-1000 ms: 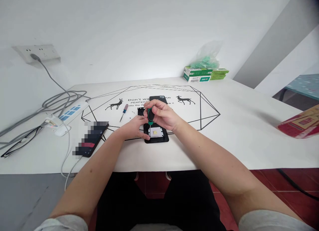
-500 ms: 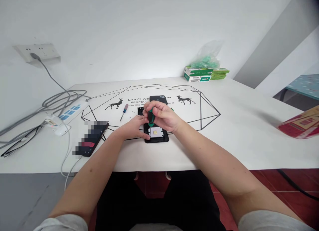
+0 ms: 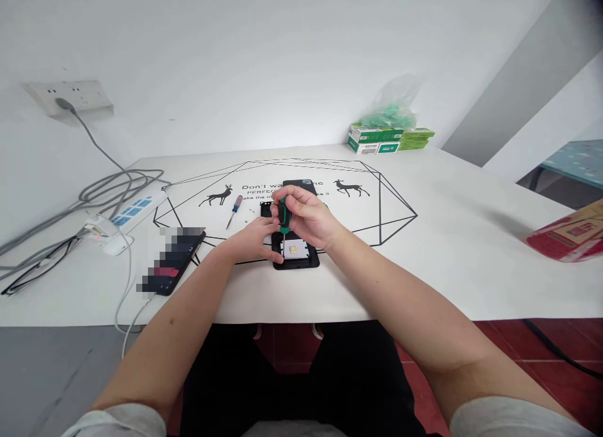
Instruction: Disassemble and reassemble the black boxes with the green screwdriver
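Note:
My right hand [image 3: 308, 217] is closed round the green and black handle of a screwdriver [image 3: 284, 218], held upright. The shaft points down at the lower left part of an opened black phone-like device [image 3: 308, 263], beside a white panel [image 3: 296, 249] with a small yellowish square on it. My left hand [image 3: 254, 241] grips the device's left side, thumb near its lower left corner and fingers further up. Both hands hide much of the device's middle. Beyond my right hand lies a flat black phone-shaped piece [image 3: 300, 185], partly covered.
A second screwdriver [image 3: 234, 211] lies to the left, near tiny loose parts [image 3: 251, 210]. Further left are a dark phone [image 3: 181, 267] on a cable, a power strip [image 3: 139, 212] and glasses [image 3: 40, 264]. Green and white boxes [image 3: 375, 139] stand by the wall; a red package [image 3: 568, 236] is at right.
The screwdriver handle has turned slightly in my right hand and stands a little more upright, with my right fingers shifted slightly. My left hand stays in place on the device.

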Available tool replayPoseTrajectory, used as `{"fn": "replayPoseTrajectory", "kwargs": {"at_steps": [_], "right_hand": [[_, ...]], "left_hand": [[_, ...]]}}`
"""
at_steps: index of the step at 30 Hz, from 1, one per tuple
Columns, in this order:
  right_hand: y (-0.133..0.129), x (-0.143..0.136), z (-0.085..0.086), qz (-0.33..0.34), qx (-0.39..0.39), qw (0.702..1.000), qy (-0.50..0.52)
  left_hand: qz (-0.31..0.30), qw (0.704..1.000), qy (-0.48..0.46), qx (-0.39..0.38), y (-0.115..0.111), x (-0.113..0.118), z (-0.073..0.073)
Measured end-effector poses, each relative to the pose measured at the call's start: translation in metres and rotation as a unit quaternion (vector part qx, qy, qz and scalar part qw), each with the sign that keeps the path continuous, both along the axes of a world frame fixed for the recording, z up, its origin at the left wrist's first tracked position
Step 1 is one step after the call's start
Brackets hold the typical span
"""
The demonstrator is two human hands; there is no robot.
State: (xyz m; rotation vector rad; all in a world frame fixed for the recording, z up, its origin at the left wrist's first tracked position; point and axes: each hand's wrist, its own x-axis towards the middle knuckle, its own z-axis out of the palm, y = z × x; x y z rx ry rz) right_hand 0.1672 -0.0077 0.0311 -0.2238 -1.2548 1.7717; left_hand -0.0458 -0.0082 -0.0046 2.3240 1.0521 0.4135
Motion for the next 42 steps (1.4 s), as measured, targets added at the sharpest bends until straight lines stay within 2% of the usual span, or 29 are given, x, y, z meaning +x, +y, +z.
{"fn": "replayPoseTrajectory", "kwargs": {"at_steps": [6,12,20,29,36,42], "right_hand": [[-0.0031,-0.0016,0.0038,0.009,-0.026,1.000,0.008],[-0.0006,-0.0011,-0.0033,-0.032,-0.017,0.999,-0.016],[-0.0001,-0.0004,0.0019,0.007,-0.024,1.000,-0.006],[0.0004,0.0041,-0.0003,-0.009,-0.008,0.999,-0.041],[-0.0015,0.0002,0.0043,0.004,-0.010,1.000,-0.013],[-0.0030,0.0006,0.0006,-0.040,0.015,0.998,-0.035]], "left_hand": [[0.013,1.000,0.004,-0.007,-0.0005,0.0007,-0.0002],[-0.012,1.000,-0.007,0.007,-0.0001,0.0002,0.0011],[0.024,1.000,0.001,-0.009,0.0002,0.0003,0.0001],[0.010,1.000,0.003,-0.004,-0.0010,-0.0007,0.0021],[0.009,1.000,-0.005,0.004,0.0007,-0.0012,0.0003],[0.009,1.000,0.002,0.000,0.0007,-0.0003,0.0006]]}}
